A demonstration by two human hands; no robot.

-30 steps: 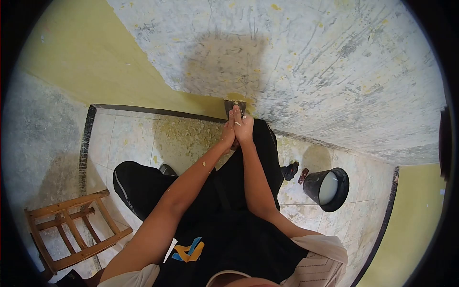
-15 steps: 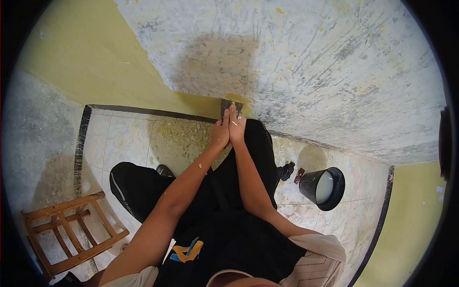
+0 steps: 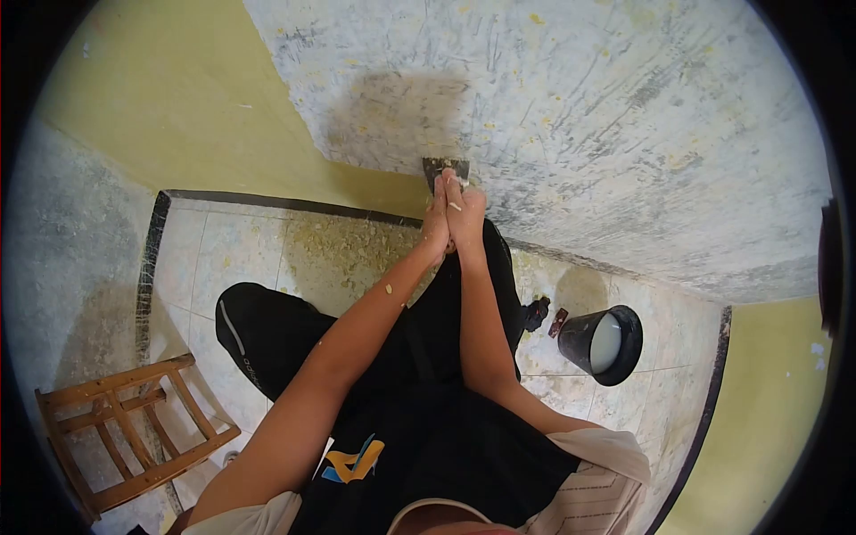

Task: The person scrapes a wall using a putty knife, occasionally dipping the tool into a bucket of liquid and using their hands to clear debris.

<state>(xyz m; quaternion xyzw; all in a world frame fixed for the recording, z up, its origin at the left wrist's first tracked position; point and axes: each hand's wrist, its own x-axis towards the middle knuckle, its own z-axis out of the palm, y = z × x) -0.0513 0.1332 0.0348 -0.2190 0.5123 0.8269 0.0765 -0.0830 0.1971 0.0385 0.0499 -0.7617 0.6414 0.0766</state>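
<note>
A wide scraper point(image 3: 434, 167) with a dark, paint-flecked blade meets the wall, right where the yellow paint borders the bare grey-white surface. My right hand point(image 3: 467, 214) is closed around its handle, a finger stretched toward the blade. Pressed against it from the left is my left hand point(image 3: 435, 225), its fingers along the same tool. Between the two palms the handle is mostly hidden. Paint flakes cling to my right hand and left forearm.
Yellow paint chips point(image 3: 334, 254) litter the tiled floor by the wall's base. A black bucket point(image 3: 580, 343) of whitish liquid stands at the right, near a small dark red object point(image 3: 558, 325) and a black crumpled item point(image 3: 536, 314). A wooden stool point(image 3: 134, 437) is at lower left.
Both hands and the scraper have moved up the wall and slightly right. The yellow patch in front of the blade no longer shows there.
</note>
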